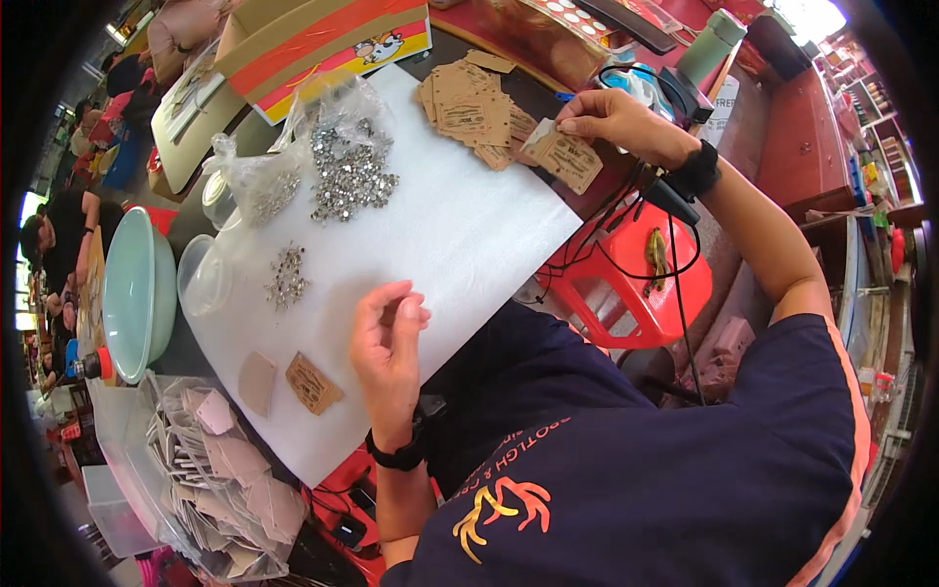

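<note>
In my right hand [626, 125], thumb and fingers pinch the edge of a printed card [572, 162], beside a loose pile of brown printed cards [468, 110] at the far edge of the white sheet [469, 235]. My left hand [387, 347] hovers over the sheet's near part, fingers loosely bent and thumb apart, with nothing visible in it. To its left lie a brown printed card [311, 383] and a plain pale card [257, 383]. A small heap of shiny metal pieces [287, 277] sits farther off. A larger heap of metal pieces [352, 171] spills from a clear plastic bag [347, 98].
Left of the sheet are a pale green basin [137, 293], a clear plastic cup [203, 277] and a bag of pale cards [230, 470]. A cardboard box [323, 49] stands at the back. Black cables run beside a red stool [626, 279] on the right.
</note>
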Demonstrator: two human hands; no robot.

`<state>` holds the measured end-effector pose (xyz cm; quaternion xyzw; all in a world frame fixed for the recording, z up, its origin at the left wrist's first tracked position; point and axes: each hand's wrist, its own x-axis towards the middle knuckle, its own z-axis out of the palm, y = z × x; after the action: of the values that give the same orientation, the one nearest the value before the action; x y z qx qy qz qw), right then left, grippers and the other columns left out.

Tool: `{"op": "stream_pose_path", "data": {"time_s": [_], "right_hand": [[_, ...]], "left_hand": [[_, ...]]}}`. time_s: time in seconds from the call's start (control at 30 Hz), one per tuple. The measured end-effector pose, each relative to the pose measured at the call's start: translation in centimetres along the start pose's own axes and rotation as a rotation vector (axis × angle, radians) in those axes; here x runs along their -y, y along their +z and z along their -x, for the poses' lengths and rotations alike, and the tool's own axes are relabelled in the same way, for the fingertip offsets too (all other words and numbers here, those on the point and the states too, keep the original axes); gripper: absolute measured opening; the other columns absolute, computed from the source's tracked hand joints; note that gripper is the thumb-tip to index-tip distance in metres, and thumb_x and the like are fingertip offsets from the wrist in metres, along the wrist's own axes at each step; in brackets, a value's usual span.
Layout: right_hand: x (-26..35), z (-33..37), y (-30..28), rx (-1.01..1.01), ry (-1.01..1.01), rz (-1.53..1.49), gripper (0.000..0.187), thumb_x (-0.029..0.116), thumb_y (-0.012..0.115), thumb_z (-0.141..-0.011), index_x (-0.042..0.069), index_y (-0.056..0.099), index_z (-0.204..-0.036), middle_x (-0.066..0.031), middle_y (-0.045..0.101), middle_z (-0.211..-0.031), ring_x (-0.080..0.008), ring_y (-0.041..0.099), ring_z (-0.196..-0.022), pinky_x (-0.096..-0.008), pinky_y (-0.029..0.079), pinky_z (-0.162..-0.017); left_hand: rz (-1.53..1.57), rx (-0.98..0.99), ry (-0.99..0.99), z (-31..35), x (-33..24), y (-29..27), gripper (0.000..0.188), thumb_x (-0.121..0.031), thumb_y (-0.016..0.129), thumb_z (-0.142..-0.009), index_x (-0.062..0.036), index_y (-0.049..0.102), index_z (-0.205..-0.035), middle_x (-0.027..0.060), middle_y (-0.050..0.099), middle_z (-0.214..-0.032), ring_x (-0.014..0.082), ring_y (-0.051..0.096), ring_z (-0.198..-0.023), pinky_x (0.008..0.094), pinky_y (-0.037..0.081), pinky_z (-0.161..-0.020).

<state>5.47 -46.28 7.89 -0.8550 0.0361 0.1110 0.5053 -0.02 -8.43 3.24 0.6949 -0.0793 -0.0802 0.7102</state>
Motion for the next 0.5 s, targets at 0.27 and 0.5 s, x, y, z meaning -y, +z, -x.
{"op": "stream_pose_path", "data": {"time_s": [0.27, 0.5], "right_hand": [[8.8, 0.6, 6.4, 0.190, -0.298, 0.080, 0.019, 0.016, 0.065, -0.092, 0.000, 0.065, -0.101, 0.0011, 0.066, -0.088, -0.0043, 0.058, -0.084, -0.0233, 0.047, -0.078], [12.2, -1.4, 14.5, 0.454, -0.459, -0.073, 0.025, 0.020, 0.063, -0.094, -0.001, 0.065, -0.106, -0.0002, 0.065, -0.089, -0.0051, 0.056, -0.083, -0.0230, 0.046, -0.076]], "left_hand": [[0.359, 0.264, -0.084, -0.7, -0.9, 2.6, 0.033, -0.018, 0.052, -0.099, 0.0055, 0.052, -0.122, 0.0144, 0.063, -0.109, 0.0212, 0.063, -0.096, 0.0340, 0.051, -0.082], [0.747, 0.192, -0.066, -0.2, -0.7, 1.6, 0.033, -0.020, 0.055, -0.098, -0.0010, 0.053, -0.124, 0.0111, 0.063, -0.113, 0.0229, 0.064, -0.099, 0.0372, 0.052, -0.080]]}}
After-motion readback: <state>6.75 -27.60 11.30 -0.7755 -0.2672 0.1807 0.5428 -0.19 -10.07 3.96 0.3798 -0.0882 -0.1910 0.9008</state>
